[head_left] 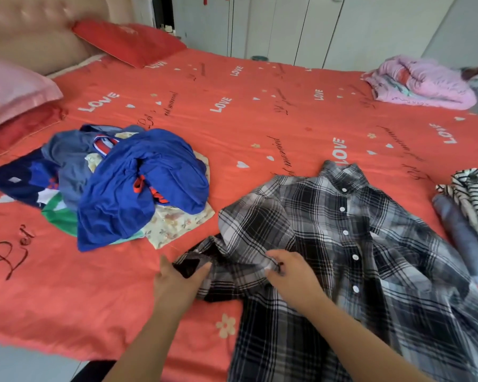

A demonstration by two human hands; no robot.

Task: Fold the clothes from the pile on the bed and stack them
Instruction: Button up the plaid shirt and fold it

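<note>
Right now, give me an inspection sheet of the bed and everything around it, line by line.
Surface: red bedspread printed with LOVE, mostly bare in the middle.
Job's things: plaid shirt spread out buttoned, collar away from the person; pile of unfolded clothes to its left, blue garment on top.
Clutter: striped garment and grey-blue garment at the right edge; pink quilt bundled at the far corner; red pillow and pink pillow by the headboard.
Grippers: left hand holds the sleeve cuff; right hand pinches the sleeve fabric.
Cables: nothing seen.
Surroundings: white wardrobe doors behind the bed.
</note>
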